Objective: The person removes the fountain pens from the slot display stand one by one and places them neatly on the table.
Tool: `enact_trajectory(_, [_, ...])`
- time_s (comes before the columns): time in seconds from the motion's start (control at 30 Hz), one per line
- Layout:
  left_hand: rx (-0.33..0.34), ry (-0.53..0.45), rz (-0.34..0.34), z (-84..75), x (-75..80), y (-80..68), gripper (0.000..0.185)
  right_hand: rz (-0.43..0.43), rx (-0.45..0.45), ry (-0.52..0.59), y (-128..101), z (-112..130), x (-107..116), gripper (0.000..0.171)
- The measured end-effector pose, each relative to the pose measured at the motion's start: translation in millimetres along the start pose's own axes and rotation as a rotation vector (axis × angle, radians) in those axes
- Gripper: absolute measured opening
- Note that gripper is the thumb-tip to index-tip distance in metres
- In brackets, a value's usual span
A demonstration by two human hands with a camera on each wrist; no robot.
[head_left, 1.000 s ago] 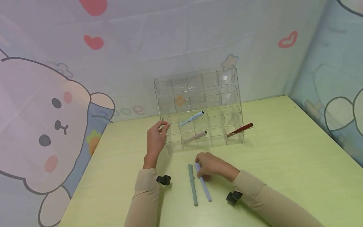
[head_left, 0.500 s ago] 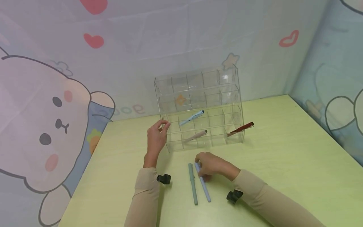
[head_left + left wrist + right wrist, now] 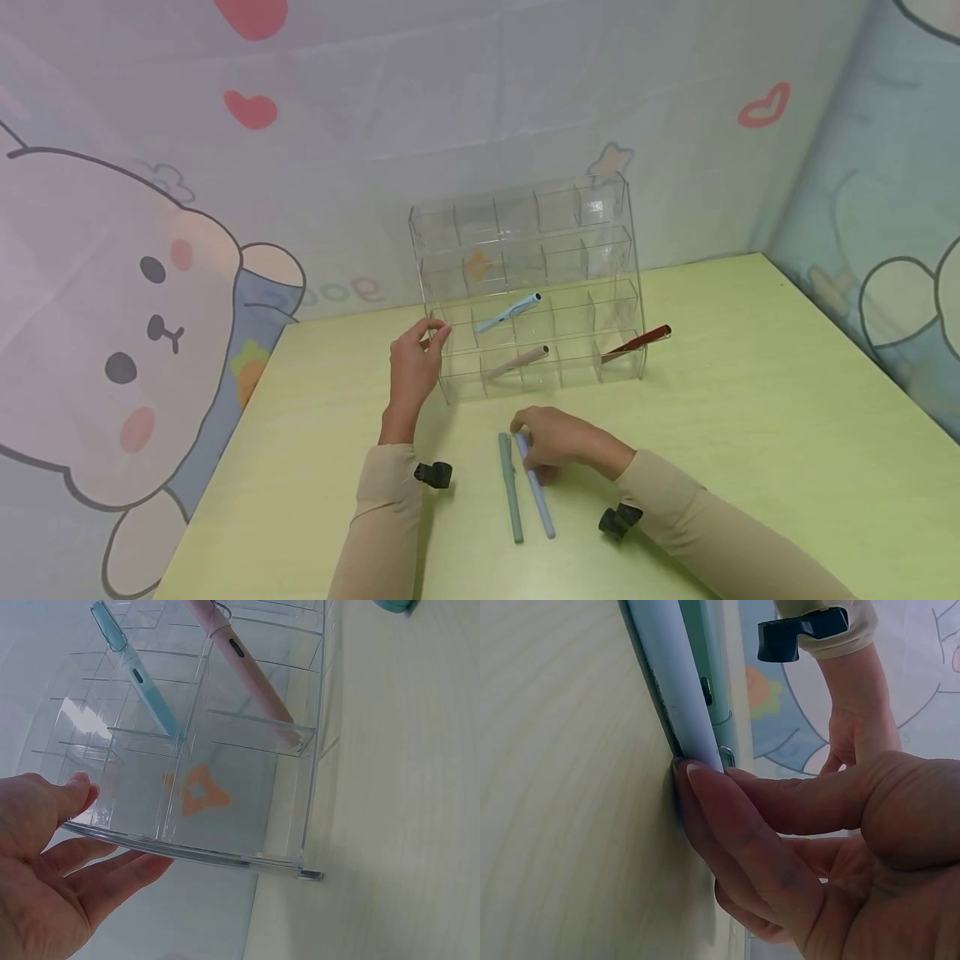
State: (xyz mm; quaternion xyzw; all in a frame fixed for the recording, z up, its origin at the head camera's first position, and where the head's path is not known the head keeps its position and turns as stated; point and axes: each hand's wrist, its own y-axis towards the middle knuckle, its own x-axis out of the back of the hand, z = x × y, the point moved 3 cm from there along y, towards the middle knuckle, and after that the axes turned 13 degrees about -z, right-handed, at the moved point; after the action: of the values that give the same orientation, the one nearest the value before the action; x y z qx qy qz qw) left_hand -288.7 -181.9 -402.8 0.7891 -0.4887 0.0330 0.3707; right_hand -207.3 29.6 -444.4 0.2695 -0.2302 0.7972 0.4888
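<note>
Yellow-green counter [image 3: 750,433] carries the lilac pen [image 3: 538,498], long axis near-to-far. Right hand [image 3: 558,442] pinches its far end; left hand [image 3: 414,367], fingers relaxed, touches the clear organizer [image 3: 525,283].

Both arms wore close-fitting beige sleeves [image 3: 382,517] ending at the wrists, leaving the hands bare. A small black clip-like mount [image 3: 432,475] sat just behind each wrist.

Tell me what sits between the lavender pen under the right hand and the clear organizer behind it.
Nothing visible does. The right hand pinches the lavender pen on the table; only bare tabletop separates it from the clear organizer. The grey-green pen lies alongside to its left, and the left hand touches the organizer's left edge.
</note>
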Motion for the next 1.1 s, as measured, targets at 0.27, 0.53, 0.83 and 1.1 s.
enact_trajectory(0.27, [-0.001, 0.007, 0.002, 0.1, -0.4, 0.6, 0.021, 0.010, -0.038, 0.027, 0.9, -1.0, -0.1, 0.048])
enact_trajectory(0.53, [0.002, -0.002, 0.001, 0.2, -0.2, 0.3, 0.020, 0.000, -0.028, 0.021, 0.6, 0.0, 2.4, 0.051])
enact_trajectory(0.83, [0.000, 0.002, 0.003, -0.5, 0.0, 0.9, 0.021, -0.021, -0.057, 0.102, -5.0, 8.3, 17.3, 0.054])
enact_trajectory(1.1, [0.009, 0.004, 0.001, 0.2, -0.6, 1.1, 0.021, -0.024, -0.016, 0.078, -18.8, 26.1, 42.0, 0.052])
